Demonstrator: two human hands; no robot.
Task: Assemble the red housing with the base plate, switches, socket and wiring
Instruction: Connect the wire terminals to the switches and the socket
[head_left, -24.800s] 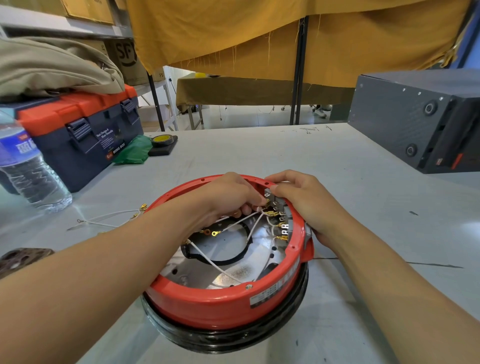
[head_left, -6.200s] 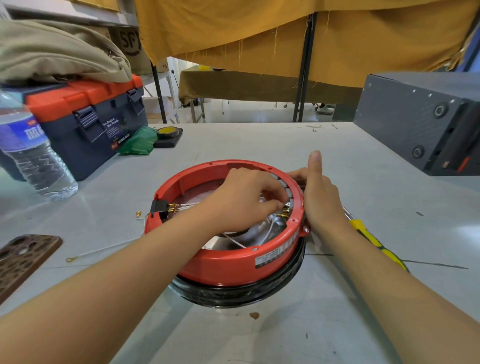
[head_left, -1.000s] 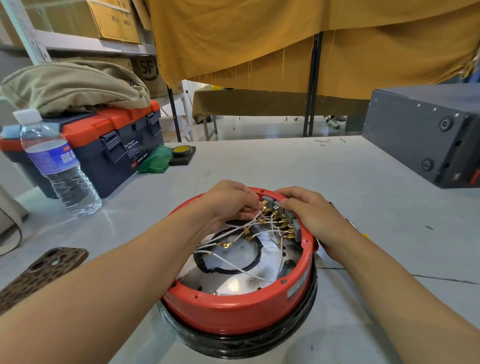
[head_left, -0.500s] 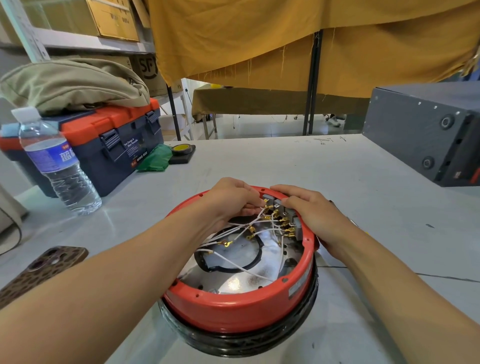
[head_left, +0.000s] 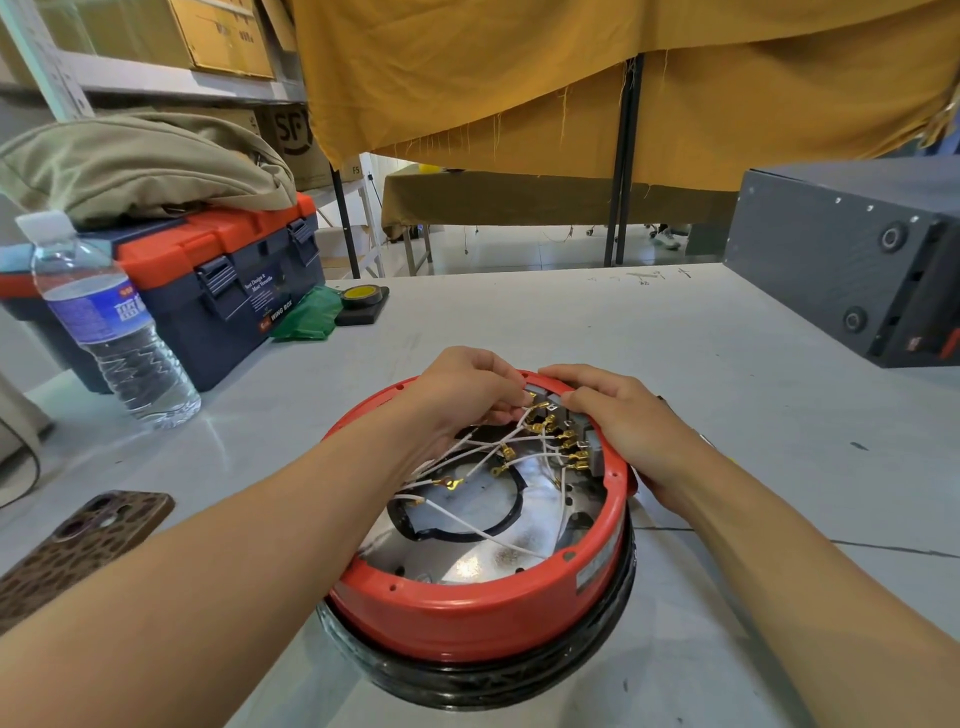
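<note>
Wiring (head_left: 483, 454) just beneath your fingers is thin and floppy, so your left hand (head_left: 467, 395) pinches a brass terminal while your right hand (head_left: 618, 426) clamps the stiff red housing (head_left: 467, 618) rim.

I see the housing (head_left: 467, 618) as smooth red plastic with a soft sheen, on a glossy black ring (head_left: 498, 680). Its plate (head_left: 498, 556) is bright, reflective metal. White-sheathed wires (head_left: 467, 525) end in brassy terminals (head_left: 535, 427). The desk (head_left: 727, 395) looks pale, smooth, scuffed. The bottle (head_left: 111, 332) is clear plastic; the curtain (head_left: 571, 78) is frayed cloth.
</note>
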